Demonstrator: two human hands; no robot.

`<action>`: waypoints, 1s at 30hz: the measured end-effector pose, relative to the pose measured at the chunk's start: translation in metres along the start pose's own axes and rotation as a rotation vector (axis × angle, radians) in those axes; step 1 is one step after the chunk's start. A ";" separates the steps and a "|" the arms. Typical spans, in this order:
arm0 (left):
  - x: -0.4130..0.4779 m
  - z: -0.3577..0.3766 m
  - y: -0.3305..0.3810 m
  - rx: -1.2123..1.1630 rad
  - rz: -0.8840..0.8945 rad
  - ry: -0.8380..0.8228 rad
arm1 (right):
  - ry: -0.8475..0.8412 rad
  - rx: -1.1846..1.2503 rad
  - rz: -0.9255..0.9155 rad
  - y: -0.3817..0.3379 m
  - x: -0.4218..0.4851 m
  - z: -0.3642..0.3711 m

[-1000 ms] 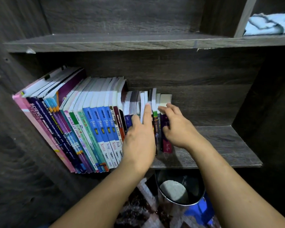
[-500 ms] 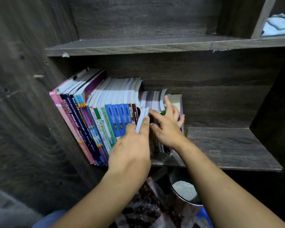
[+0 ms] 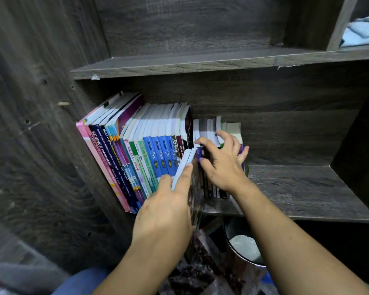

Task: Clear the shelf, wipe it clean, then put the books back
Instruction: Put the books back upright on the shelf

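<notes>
Leaning against the left wall of the lower shelf (image 3: 296, 188), the row of books (image 3: 136, 150) is showing spines that read "SCIENCE PROCESS SKILLS", "Modul A+ SPM", "ANJAKAN PRIMA", "ACE AHEAD" and, on four blue ones, "fokus". The left hand (image 3: 166, 211) is gripping a thin book (image 3: 184, 165) between thumb and fingers, its spine tilting out in front of the row. The right hand (image 3: 224, 165) is clutching the small books (image 3: 209, 126) at the row's right end, fingers curling over their tops, thumb on their spines. A blue cloth (image 3: 362, 31) is lying on the upper shelf (image 3: 200, 62), and a metal bin (image 3: 232, 233) is standing below, partly hidden by the right forearm. Compared with half a second ago, the thin book is sticking further out.
</notes>
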State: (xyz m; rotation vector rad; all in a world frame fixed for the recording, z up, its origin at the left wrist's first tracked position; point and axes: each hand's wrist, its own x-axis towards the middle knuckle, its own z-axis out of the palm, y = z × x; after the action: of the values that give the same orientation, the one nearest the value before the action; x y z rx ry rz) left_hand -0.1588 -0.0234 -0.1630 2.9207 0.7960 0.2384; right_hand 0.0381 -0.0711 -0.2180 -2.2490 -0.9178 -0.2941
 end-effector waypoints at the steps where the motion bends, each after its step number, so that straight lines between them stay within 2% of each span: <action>1: 0.001 0.000 0.000 -0.005 0.002 0.000 | 0.031 -0.001 0.013 0.002 0.000 0.001; 10: 0.003 -0.002 0.011 -0.031 0.029 0.046 | 0.196 -0.082 0.162 -0.001 0.010 0.011; 16: 0.016 -0.007 0.024 -0.054 -0.012 0.037 | 0.249 -0.060 0.131 0.018 0.009 -0.005; 19: 0.028 -0.009 0.033 -0.026 -0.021 0.067 | 0.203 -0.059 0.115 0.024 0.006 -0.012; 23: 0.060 -0.003 0.041 0.005 0.003 0.210 | 0.146 -0.052 0.093 0.027 0.004 -0.017; 30: 0.086 0.038 0.032 0.045 0.132 0.275 | -0.041 -0.019 0.077 0.030 0.000 -0.035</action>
State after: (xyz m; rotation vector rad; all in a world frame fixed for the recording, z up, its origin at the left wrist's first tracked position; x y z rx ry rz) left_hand -0.0630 -0.0093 -0.1856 3.0267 0.6461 0.6533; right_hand 0.0606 -0.1099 -0.2076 -2.3095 -0.8499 -0.2231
